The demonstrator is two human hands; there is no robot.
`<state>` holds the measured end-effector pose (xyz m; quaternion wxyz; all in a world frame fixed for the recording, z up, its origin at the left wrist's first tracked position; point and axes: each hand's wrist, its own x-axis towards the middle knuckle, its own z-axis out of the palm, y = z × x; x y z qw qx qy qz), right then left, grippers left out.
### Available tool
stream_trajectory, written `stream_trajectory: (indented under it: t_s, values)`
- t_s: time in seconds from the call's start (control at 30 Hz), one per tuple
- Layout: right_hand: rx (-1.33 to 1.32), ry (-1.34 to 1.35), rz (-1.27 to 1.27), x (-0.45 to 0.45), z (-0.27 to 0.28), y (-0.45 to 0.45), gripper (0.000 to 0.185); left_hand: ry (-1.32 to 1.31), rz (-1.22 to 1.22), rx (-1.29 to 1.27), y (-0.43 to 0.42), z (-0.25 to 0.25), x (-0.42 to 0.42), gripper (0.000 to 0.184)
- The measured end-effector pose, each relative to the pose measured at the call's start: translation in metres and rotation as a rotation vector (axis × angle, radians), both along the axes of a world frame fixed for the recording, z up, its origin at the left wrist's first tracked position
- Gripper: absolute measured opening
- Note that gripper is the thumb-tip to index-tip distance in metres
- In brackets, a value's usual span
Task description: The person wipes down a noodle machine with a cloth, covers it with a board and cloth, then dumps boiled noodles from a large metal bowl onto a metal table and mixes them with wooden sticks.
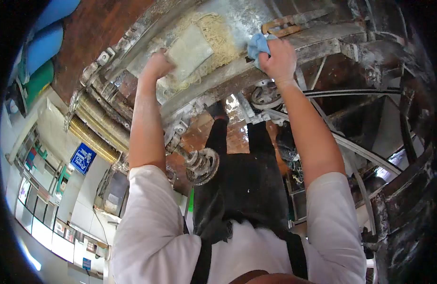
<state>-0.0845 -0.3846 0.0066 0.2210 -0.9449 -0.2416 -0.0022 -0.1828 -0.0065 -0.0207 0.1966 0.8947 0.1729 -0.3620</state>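
Note:
Noodles (218,35) lie in a loose pile on a floury metal surface (244,14) at the top of the view. A pale flat sheet (191,51) rests over part of them. My left hand (159,65) is at the sheet's left edge, its fingers curled and somewhat blurred; whether it grips anything is not clear. In my right hand (278,59), to the right of the noodles, a crumpled blue cloth (258,46) is bunched between the fingers. The cloth is at the edge of the metal surface.
Ridged metal rollers (93,137) and a round wheel (202,166) stand at the left of the machine. Wooden-handled tools (294,21) lie at the upper right. Belts (353,93) and a pulley (267,98) run below my right hand.

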Motion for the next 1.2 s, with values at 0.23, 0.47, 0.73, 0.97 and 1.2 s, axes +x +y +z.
stream_trajectory:
  t_s: [0.23,0.47,0.73,0.97,1.2]
  values:
    - [0.03,-0.067,-0.009,-0.006,-0.01,-0.002,0.019,-0.101,0.182,0.022,-0.047,-0.047,0.048,0.077]
    - [0.022,-0.045,-0.005,-0.006,-0.009,-0.002,0.02,0.005,0.366,-0.065,-0.036,0.046,0.014,0.052]
    - [0.065,-0.109,0.01,-0.004,-0.01,-0.002,0.012,-0.138,0.761,-0.375,-0.031,0.143,-0.056,0.029]
    - [0.064,-0.115,0.012,-0.004,-0.005,-0.001,0.01,-0.135,0.727,-0.622,-0.029,0.187,-0.062,0.046]
    - [0.039,-0.037,0.005,-0.004,-0.009,-0.002,0.02,-0.102,0.679,-0.217,-0.023,0.062,-0.049,0.048]
